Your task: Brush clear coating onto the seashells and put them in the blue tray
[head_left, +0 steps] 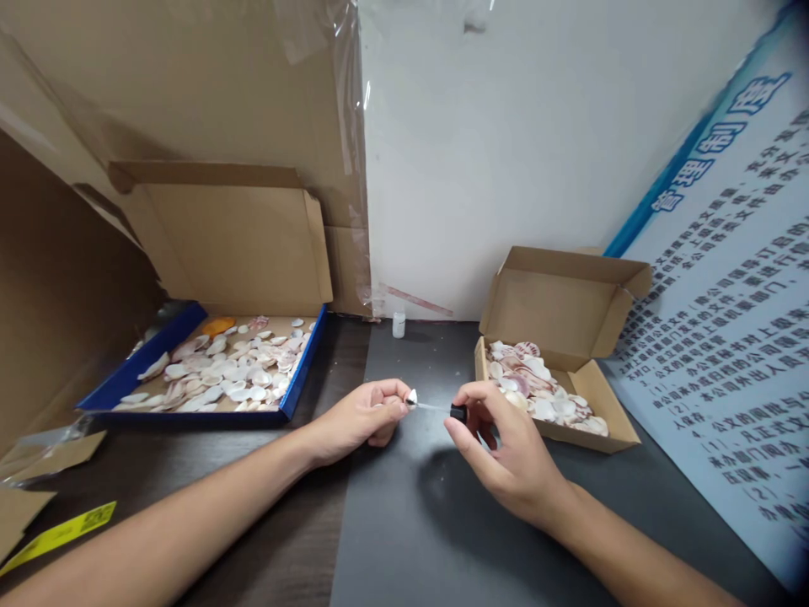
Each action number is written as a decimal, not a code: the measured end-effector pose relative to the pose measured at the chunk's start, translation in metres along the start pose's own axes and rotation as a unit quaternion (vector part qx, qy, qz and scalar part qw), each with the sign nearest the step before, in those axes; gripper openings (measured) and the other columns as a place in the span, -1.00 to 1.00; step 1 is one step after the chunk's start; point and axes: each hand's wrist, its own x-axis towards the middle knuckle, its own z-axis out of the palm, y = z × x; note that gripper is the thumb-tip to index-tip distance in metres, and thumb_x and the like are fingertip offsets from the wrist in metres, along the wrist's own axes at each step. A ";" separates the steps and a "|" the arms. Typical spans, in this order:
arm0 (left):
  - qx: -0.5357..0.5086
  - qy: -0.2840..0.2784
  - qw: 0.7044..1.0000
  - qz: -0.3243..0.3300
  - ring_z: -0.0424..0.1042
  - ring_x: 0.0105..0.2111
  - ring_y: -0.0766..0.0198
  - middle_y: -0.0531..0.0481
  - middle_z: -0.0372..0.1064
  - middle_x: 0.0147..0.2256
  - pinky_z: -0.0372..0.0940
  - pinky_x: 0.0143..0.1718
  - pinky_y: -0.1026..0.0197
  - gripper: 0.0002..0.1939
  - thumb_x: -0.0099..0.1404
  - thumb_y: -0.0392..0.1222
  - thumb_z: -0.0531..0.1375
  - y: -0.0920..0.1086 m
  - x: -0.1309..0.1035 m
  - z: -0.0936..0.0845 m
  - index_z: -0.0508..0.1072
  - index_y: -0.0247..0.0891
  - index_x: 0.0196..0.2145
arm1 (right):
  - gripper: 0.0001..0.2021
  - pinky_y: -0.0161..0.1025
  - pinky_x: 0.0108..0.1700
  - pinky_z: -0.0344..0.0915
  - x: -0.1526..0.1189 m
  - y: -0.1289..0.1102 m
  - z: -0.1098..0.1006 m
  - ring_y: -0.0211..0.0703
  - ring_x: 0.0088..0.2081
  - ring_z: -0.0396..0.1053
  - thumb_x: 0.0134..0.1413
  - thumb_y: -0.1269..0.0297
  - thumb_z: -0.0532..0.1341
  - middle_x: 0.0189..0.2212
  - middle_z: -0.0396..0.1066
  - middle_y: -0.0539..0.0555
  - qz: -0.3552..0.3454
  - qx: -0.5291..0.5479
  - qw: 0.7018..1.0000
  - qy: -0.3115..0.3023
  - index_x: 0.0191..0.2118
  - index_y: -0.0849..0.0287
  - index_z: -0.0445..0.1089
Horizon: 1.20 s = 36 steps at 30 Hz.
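My left hand (372,411) pinches a small white shell (412,395) between thumb and forefinger, its tip poking out to the right. Facing it, my right hand (499,443) is closed on a black cap (458,412) with a thin pale brush stem (431,408). The stem's end reaches the shell at my left fingertips; whether it touches is too small to tell. Behind both hands a little white bottle (398,325) stands upright without a cap on the dark grey mat (392,523).
At the left lies a blue-edged cardboard box (291,396) holding many shells (233,371). A smaller open cardboard box (616,434) with shells stands at the right. A yellow strip (60,538) lies front left. A printed poster (726,337) leans along the right side.
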 end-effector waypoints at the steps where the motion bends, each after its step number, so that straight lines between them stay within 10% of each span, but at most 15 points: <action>1: 0.001 0.001 1.000 -0.001 -0.15 -0.66 0.49 0.30 -0.04 -0.66 -0.11 -0.63 0.38 -0.68 0.25 0.00 0.30 0.000 0.000 0.000 0.29 -0.25 -0.28 | -0.89 -0.33 -0.49 0.19 0.000 0.000 0.000 -0.32 -0.52 0.25 0.24 0.31 0.18 -0.44 0.25 -0.08 0.002 -0.005 1.000 -0.001 -0.14 0.09 0.24; 36: -0.019 0.004 1.000 -0.017 -0.17 -0.63 0.45 0.27 -0.11 -0.61 -0.11 -0.59 0.36 -0.82 0.29 -0.15 0.15 0.000 -0.002 0.001 0.16 -0.20 -0.34 | -0.86 -0.34 -0.51 0.16 0.000 0.000 0.002 -0.33 -0.57 0.21 0.19 0.34 0.20 -0.53 0.18 -0.14 0.003 0.006 0.999 -0.036 -0.19 0.09 0.19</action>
